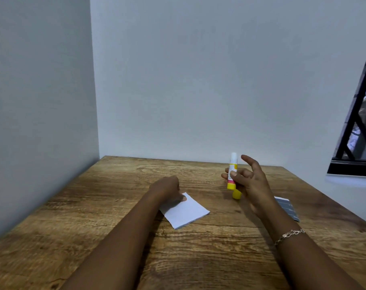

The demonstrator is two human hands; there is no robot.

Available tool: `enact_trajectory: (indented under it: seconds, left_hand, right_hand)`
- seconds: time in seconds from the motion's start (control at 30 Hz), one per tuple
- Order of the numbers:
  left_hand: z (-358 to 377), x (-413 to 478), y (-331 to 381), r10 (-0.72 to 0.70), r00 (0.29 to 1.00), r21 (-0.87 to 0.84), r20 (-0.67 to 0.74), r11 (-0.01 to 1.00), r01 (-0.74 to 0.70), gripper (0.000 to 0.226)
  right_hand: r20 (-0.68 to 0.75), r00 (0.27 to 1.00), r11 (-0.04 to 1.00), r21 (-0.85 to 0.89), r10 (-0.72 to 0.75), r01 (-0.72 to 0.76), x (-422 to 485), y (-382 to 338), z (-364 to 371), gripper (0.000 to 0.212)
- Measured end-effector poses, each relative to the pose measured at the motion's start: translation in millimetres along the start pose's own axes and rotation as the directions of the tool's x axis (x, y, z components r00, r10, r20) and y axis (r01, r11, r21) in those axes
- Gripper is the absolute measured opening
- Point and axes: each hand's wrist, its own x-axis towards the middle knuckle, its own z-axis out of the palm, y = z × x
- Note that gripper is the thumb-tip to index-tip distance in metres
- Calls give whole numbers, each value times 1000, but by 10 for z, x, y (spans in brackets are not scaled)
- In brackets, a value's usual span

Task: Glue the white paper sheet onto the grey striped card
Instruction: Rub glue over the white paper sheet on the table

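Observation:
The white paper sheet [186,210] lies flat on the wooden table [115,206], near its middle. My left hand [167,189] rests on the sheet's far left corner, thumb pressing on it. My right hand [249,181] holds a glue stick [232,172] upright above the table, white tip up, yellow base down, index finger raised. Its yellow cap [236,194] lies on the table just below the stick. The grey striped card [287,208] lies to the right, partly hidden behind my right wrist.
The table stands in a corner between two pale walls. A dark-framed window [357,122] is at the far right. A bracelet [288,235] sits on my right wrist.

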Motion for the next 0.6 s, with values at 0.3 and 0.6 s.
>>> enact_trajectory:
  seconds: [0.3, 0.6]
  left_hand:
    - [11, 36, -19, -4, 1000, 21, -7, 1000, 4, 35]
    - [1, 57, -20, 1, 1000, 28, 19, 1000, -1, 35]
  right_hand:
    - [-167, 979, 938, -344, -116, 53, 327, 105, -251, 35]
    - [-202, 979, 898, -436, -33, -60, 464, 308, -367, 41]
